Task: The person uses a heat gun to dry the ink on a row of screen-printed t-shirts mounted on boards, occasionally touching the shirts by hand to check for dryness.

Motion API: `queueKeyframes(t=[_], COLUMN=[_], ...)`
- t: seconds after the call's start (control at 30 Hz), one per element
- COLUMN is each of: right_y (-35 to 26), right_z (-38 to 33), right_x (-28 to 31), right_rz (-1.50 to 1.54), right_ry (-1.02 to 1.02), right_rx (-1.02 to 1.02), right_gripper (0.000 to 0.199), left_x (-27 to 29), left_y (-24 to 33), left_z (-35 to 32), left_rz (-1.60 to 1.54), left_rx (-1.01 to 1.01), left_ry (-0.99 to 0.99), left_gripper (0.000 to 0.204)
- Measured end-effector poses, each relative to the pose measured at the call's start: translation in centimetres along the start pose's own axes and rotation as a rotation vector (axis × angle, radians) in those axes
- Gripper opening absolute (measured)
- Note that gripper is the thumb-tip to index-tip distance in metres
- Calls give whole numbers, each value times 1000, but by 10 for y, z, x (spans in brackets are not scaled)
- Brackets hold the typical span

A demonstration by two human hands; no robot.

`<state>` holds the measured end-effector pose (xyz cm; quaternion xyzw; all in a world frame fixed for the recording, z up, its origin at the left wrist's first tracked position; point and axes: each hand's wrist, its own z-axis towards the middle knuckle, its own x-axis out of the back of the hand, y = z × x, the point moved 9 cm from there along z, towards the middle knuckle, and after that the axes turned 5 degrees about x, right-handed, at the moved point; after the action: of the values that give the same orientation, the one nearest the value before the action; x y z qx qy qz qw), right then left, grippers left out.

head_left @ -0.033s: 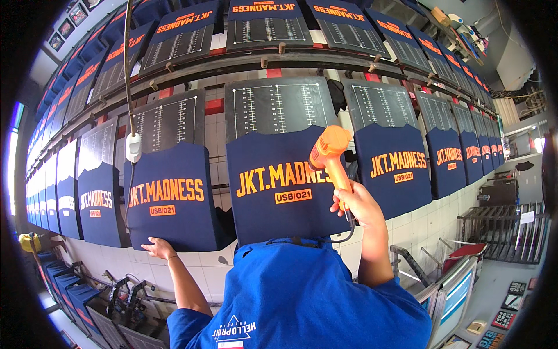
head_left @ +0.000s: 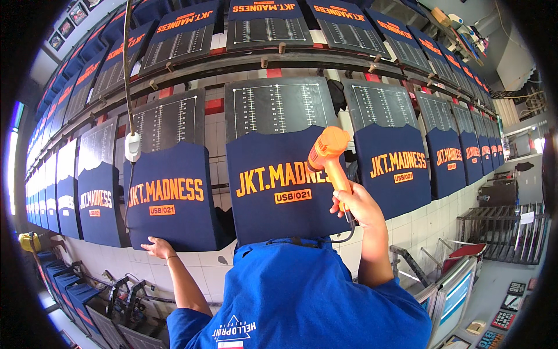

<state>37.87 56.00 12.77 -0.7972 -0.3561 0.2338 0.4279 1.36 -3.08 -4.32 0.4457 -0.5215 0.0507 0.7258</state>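
Observation:
My right hand (head_left: 356, 207) is shut on the handle of an orange heat gun (head_left: 329, 149). Its nozzle is held close over a navy T-shirt with orange print (head_left: 273, 192), which lies on the flat board straight ahead. A dark cable (head_left: 347, 234) loops down from the gun's handle. My left hand (head_left: 157, 247) rests with spread fingers on the near edge of the neighbouring navy printed T-shirt (head_left: 168, 200) to the left. My own blue shirt (head_left: 296, 296) fills the lower middle and hides the near end of the centre board.
A long row of boards with navy printed shirts (head_left: 401, 168) runs off to both sides, with a second row (head_left: 267, 23) behind it. A white plug block (head_left: 132, 146) hangs on a cable over the left shirt. Metal racks (head_left: 500, 232) and framed screens (head_left: 453, 296) stand at right.

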Motion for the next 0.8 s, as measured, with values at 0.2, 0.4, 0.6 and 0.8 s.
queueKeyframes(t=[0.2,0.4,0.6,0.8], right_y=[-5,5,15,9], right_z=[13,-2,-34,-39], right_x=[-13,-8,-10,-35], right_rz=[44,-25,21,87], right_ry=[-15,-20,7,-29], right_rx=[60,-34,-98,-74], right_gripper=[23,27,37,28], left_x=[3,3,0,-4], left_y=[5,3,-2,-6], left_z=[-2,-2,4,6], left_rz=[14,-1,22,33], left_rx=[-3,0,-6,-27], left_ry=[-6,-10,-23,-39], left_gripper=[67,67,68,70])
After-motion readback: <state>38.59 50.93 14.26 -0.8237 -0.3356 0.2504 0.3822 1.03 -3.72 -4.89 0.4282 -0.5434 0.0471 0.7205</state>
